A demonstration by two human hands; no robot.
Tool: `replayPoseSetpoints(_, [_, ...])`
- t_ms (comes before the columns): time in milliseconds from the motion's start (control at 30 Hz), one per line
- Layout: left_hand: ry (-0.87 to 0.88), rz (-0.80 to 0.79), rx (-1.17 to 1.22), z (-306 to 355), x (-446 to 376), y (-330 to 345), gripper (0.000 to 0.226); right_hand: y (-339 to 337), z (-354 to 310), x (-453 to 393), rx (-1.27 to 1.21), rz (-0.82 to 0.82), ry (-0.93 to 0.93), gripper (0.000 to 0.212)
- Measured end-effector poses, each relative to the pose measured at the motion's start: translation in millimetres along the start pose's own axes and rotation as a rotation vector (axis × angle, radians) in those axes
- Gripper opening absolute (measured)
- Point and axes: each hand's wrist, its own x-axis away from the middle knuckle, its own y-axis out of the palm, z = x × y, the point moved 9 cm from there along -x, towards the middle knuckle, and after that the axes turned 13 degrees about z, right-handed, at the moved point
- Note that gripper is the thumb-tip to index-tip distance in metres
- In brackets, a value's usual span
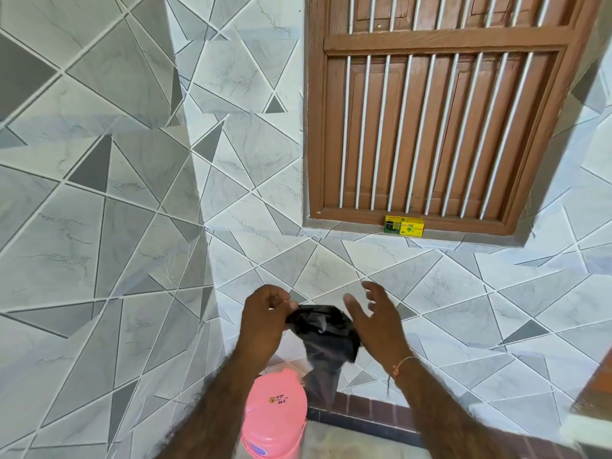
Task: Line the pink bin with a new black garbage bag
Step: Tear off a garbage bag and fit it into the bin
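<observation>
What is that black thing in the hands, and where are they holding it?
A black garbage bag. The left hand pinches its top edge with the fingers; the right hand is open beside it.

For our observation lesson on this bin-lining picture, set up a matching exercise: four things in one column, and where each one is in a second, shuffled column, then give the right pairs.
Things:
1. black bag
2. pink bin
3. yellow and green box
4. thread bracelet

Places:
A. on the ledge below the wooden shutters
B. on the floor by the tiled wall, lid on
C. around the right wrist
D. pinched in the left hand, hanging above the bin

Pairs: 1-D, 2-B, 3-A, 4-C. The right hand is open beside the bag.
</observation>
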Motion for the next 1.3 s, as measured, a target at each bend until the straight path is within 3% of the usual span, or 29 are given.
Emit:
replayPoseSetpoints(100, [0.081, -0.055, -0.051, 9.8, 4.2, 8.0, 0.019, 19.6, -28.2, 10.7, 0.033, -0.227, -0.143, 0.057])
replayPoseSetpoints(233, [0.104, -0.063, -0.103, 17.9, 2.9, 4.5, 0.023, 37.4, -22.1, 23.3, 0.134, -0.446, -0.207, 0.035])
replayPoseSetpoints(333, [0.167, -0.091, -0.207, 19.5, -0.5, 1.9, 0.033, 26.4, -19.1, 14.8, 0.076, -0.294, -0.182, 0.032])
replayPoseSetpoints(400, [0.291, -0.180, -0.457, 14.0, 2.2, 9.3, 0.036, 5.7, -20.7, 0.1, 0.036, -0.094, -0.153, 0.034])
replayPoseSetpoints(467, [0.420, -0.256, -0.794, 7.2, 10.0, 16.4, 0.020, -8.2, -27.3, -6.8, 0.078, 0.006, -0.167, 0.030])
replayPoseSetpoints(533, [0.495, -0.273, -0.987, 3.1, 15.6, 20.9, 0.020, -9.8, -37.2, -4.5, 0.115, 0.012, -0.246, 0.027])
replayPoseSetpoints(633, [0.518, -0.246, -1.067, 1.4, 18.6, 21.9, 0.023, -7.3, -55.9, 10.9, 0.266, 0.003, -0.499, 0.023])
replayPoseSetpoints(733, [0.523, -0.171, -1.069, 2.9, 13.1, 12.1, 0.022, 12.3, -59.0, 34.4, 0.568, -0.124, -0.832, 0.019])
replayPoseSetpoints(867, [0.569, -0.143, -1.137, 7.0, 5.6, 6.7, 0.024, 37.3, -32.6, 50.3, 0.987, -0.321, -1.028, 0.020])
replayPoseSetpoints(933, [0.622, -0.138, -1.205, 9.5, 7.3, 10.5, 0.022, 38.4, -25.5, 48.0, 1.041, -0.377, -0.991, 0.012])
replayPoseSetpoints(967, [0.650, -0.118, -1.232, 12.4, 9.3, 11.7, 0.021, 35.2, -22.0, 41.9, 1.055, -0.375, -0.892, 0.020])
replayPoseSetpoints(1067, [0.648, -0.046, -1.220, 17.2, 14.5, 11.2, 0.019, 14.2, -19.4, 22.3, 1.017, -0.204, -0.592, 0.044])
replayPoseSetpoints(1133, [0.629, 0.016, -1.150, 19.1, 17.6, 9.6, 0.018, 5.5, -19.7, 18.0, 1.018, -0.130, -0.515, 0.053])
replayPoseSetpoints(1233, [0.632, 0.077, -1.092, 20.0, 21.3, 7.9, 0.023, 7.8, -13.9, 18.7, 1.089, -0.152, -0.495, 0.027])
replayPoseSetpoints(1300, [0.587, 0.099, -1.050, 18.3, 18.1, 3.6, 0.020, 9.3, -8.5, 20.3, 1.153, -0.192, -0.511, 0.028])
